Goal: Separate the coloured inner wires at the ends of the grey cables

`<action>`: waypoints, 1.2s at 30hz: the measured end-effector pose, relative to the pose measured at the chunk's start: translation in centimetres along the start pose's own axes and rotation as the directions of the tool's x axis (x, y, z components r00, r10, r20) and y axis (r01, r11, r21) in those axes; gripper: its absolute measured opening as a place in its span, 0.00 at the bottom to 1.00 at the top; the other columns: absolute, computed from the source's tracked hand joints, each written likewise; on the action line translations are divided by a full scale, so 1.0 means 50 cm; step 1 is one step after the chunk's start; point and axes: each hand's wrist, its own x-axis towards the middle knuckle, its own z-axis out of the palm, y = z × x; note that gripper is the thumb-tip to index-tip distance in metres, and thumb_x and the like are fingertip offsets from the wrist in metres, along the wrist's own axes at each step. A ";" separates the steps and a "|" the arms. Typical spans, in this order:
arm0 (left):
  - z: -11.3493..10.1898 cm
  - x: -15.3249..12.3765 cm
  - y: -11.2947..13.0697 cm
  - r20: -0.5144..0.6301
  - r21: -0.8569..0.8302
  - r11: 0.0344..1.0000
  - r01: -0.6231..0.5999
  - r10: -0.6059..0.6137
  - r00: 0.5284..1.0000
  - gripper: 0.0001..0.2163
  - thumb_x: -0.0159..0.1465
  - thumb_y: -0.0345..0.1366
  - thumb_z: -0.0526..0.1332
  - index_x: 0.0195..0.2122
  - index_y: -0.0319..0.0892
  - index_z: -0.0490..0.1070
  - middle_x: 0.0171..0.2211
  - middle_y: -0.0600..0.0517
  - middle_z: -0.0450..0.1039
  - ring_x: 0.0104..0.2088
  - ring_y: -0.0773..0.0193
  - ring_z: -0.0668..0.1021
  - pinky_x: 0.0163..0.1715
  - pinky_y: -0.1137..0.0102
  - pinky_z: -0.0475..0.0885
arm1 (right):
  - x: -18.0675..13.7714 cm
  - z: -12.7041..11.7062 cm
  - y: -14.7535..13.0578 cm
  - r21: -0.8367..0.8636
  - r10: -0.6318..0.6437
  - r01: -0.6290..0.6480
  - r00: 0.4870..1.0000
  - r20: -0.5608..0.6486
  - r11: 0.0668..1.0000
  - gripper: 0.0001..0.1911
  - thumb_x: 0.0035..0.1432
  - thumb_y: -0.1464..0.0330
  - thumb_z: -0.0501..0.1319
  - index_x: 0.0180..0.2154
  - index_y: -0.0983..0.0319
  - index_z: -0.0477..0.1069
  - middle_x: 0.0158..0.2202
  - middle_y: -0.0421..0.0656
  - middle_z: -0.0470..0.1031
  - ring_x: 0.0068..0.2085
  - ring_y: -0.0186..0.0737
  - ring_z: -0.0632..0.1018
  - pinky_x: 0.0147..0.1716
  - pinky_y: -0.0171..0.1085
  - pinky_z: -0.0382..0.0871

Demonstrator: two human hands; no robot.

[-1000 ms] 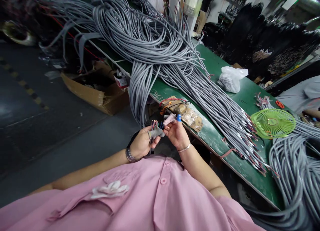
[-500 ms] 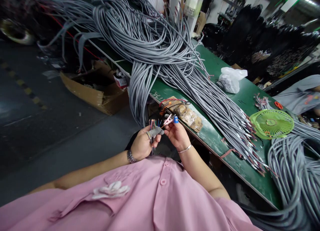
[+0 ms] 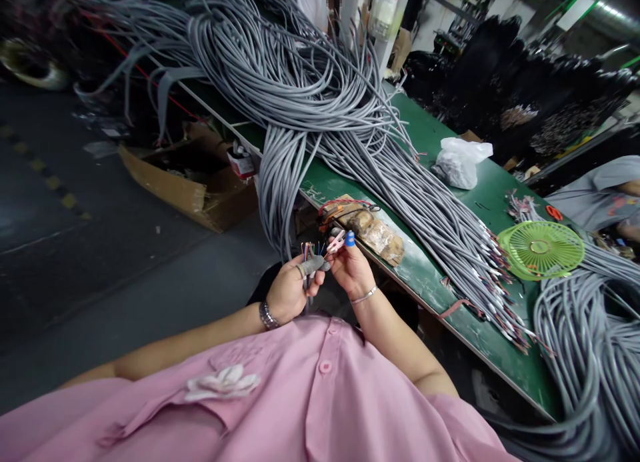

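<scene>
Left hand (image 3: 285, 294) and right hand (image 3: 353, 272): drawing their wrists slightly nearer each other since half a second ago;
Left grip: pinching coloured wires (image 3: 311, 250) under a grey-covered thumb; the strands are fanning upward;
Right grip: closing on a small pink tool (image 3: 337, 241) beside a blue-tipped thumb;
Wires' place: standing between the hands, near the table's edge;
Green table (image 3: 539, 375): bearing a tape-wrapped block (image 3: 383, 242) just beyond the hands; grey cables (image 3: 390, 165) are lying behind it;
Farther right: a green fan (image 3: 543, 249) is resting beside the cable ends.
</scene>
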 end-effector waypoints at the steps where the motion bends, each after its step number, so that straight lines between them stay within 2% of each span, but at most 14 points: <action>1: 0.000 0.000 -0.001 0.000 0.005 1.000 0.000 0.000 1.000 0.09 0.53 0.36 0.67 0.33 0.38 0.71 0.23 0.53 0.73 0.16 0.73 0.68 0.11 0.78 0.57 | 0.000 0.000 0.001 0.001 -0.002 0.002 1.000 -0.001 1.000 0.12 0.56 0.59 0.65 0.35 0.62 0.74 0.30 0.39 0.76 0.26 0.29 0.72 0.27 0.29 0.68; 4: -0.001 -0.004 0.000 0.012 0.017 1.000 0.006 -0.006 1.000 0.09 0.55 0.37 0.66 0.33 0.39 0.71 0.23 0.54 0.73 0.16 0.73 0.68 0.11 0.78 0.57 | -0.004 -0.001 0.001 -0.009 0.012 -0.012 1.000 0.011 1.000 0.15 0.56 0.55 0.64 0.34 0.61 0.73 0.32 0.40 0.76 0.27 0.30 0.72 0.27 0.30 0.69; 8: -0.005 -0.014 0.004 0.033 0.028 1.000 -0.002 0.001 0.999 0.09 0.56 0.38 0.66 0.33 0.39 0.72 0.22 0.54 0.72 0.16 0.73 0.67 0.10 0.78 0.57 | -0.014 -0.004 -0.005 -0.023 0.059 -0.058 0.995 0.077 0.998 0.24 0.57 0.46 0.56 0.36 0.61 0.72 0.34 0.42 0.77 0.30 0.33 0.74 0.27 0.32 0.70; 10: -0.009 -0.019 0.006 0.044 0.053 0.999 -0.014 0.012 0.999 0.09 0.57 0.39 0.65 0.33 0.39 0.72 0.21 0.54 0.71 0.15 0.73 0.66 0.10 0.77 0.57 | -0.019 -0.004 -0.011 -0.031 0.081 -0.078 0.991 0.108 0.997 0.27 0.58 0.45 0.54 0.36 0.62 0.73 0.35 0.43 0.77 0.30 0.33 0.75 0.27 0.32 0.70; 16: -0.012 -0.020 0.012 0.003 0.043 0.997 -0.070 0.070 0.998 0.08 0.57 0.38 0.65 0.33 0.39 0.71 0.22 0.54 0.72 0.15 0.73 0.67 0.10 0.78 0.58 | -0.031 0.000 -0.019 -0.111 0.022 -0.011 0.995 0.096 0.994 0.16 0.57 0.56 0.63 0.39 0.62 0.74 0.36 0.40 0.77 0.29 0.29 0.74 0.27 0.28 0.70; 23: -0.002 -0.012 0.015 -0.011 0.076 0.994 -0.074 0.075 0.997 0.08 0.56 0.38 0.65 0.33 0.40 0.71 0.21 0.55 0.72 0.15 0.73 0.68 0.11 0.78 0.58 | -0.033 0.004 -0.013 -0.143 -0.020 0.027 0.999 0.048 0.989 0.16 0.52 0.57 0.67 0.37 0.62 0.74 0.30 0.38 0.74 0.26 0.28 0.71 0.25 0.28 0.69; 26: -0.003 -0.009 0.015 -0.020 0.083 0.993 -0.085 0.086 0.996 0.08 0.56 0.38 0.66 0.33 0.40 0.71 0.21 0.55 0.72 0.15 0.73 0.68 0.11 0.78 0.58 | -0.028 0.001 -0.007 -0.228 -0.147 0.138 0.989 -0.023 0.964 0.15 0.49 0.58 0.69 0.31 0.61 0.71 0.24 0.35 0.70 0.23 0.27 0.67 0.23 0.28 0.65; 29: -0.005 -0.006 0.014 -0.026 0.104 0.989 -0.102 0.105 0.994 0.09 0.57 0.39 0.65 0.32 0.39 0.71 0.20 0.55 0.71 0.14 0.73 0.68 0.11 0.78 0.57 | -0.020 -0.007 -0.002 -0.452 -0.375 0.308 0.925 -0.064 0.837 0.17 0.49 0.56 0.68 0.27 0.62 0.69 0.22 0.35 0.69 0.21 0.26 0.64 0.21 0.28 0.59; 31: -0.005 -0.006 0.013 -0.022 0.116 0.987 -0.109 0.112 0.993 0.09 0.56 0.40 0.65 0.32 0.39 0.71 0.20 0.55 0.71 0.14 0.73 0.67 0.11 0.78 0.57 | -0.014 -0.012 0.001 -0.533 -0.454 0.361 0.889 -0.050 0.765 0.18 0.50 0.54 0.66 0.26 0.63 0.69 0.21 0.36 0.69 0.21 0.27 0.65 0.21 0.29 0.59; 33: -0.002 -0.005 0.013 -0.014 0.125 0.986 -0.112 0.115 0.993 0.09 0.56 0.40 0.65 0.32 0.39 0.71 0.19 0.55 0.71 0.14 0.73 0.67 0.11 0.78 0.58 | -0.010 -0.013 0.004 -0.494 -0.412 0.338 0.910 -0.044 0.801 0.20 0.51 0.51 0.64 0.27 0.62 0.69 0.21 0.36 0.68 0.22 0.28 0.66 0.22 0.29 0.60; 36: 0.001 -0.003 0.011 -0.010 0.135 0.984 -0.113 0.115 0.993 0.10 0.56 0.40 0.65 0.32 0.39 0.71 0.19 0.55 0.71 0.14 0.73 0.67 0.11 0.78 0.58 | -0.005 -0.008 0.006 -0.313 -0.202 0.188 0.979 -0.011 0.931 0.22 0.52 0.48 0.62 0.31 0.62 0.71 0.25 0.37 0.70 0.24 0.29 0.68 0.24 0.30 0.65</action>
